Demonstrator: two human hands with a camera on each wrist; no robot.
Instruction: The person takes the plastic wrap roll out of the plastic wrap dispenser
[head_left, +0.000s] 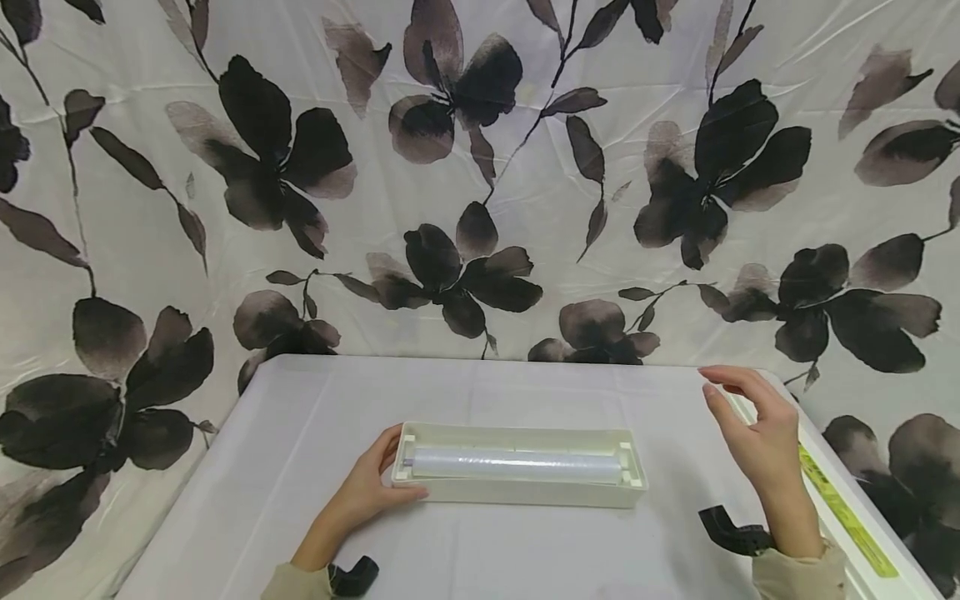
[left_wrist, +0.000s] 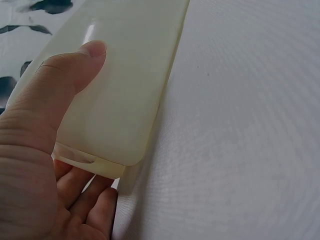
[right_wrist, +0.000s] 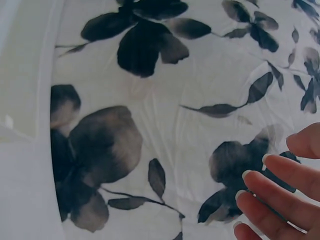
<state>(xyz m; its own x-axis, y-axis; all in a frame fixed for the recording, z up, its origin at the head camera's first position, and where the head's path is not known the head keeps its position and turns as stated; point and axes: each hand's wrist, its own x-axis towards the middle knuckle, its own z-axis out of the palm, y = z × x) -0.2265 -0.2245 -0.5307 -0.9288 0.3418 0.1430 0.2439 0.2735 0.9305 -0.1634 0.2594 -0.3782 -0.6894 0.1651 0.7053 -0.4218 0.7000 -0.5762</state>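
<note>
My left hand [head_left: 367,483] grips the left end of a long, pale cream cling film dispenser box [head_left: 525,493]. Its top is uncovered, and a shiny roll of cling film [head_left: 517,463] lies lengthwise inside. In the left wrist view the thumb [left_wrist: 92,52] presses flat on the box wall [left_wrist: 132,90], while the other fingers sit around the end, partly hidden. Raised over the right side of the table, my right hand [head_left: 765,442] holds nothing; its fingers [right_wrist: 270,200] are loosely bent and apart from the box.
A long white piece, perhaps the box's lid, with a yellow-green label strip [head_left: 843,508] lies along the right table edge, partly behind the right arm. White table [head_left: 525,550] surrounds the box. Floral cloth [head_left: 570,208] hangs behind. Black wrist mounts [head_left: 731,533] jut from both sleeves.
</note>
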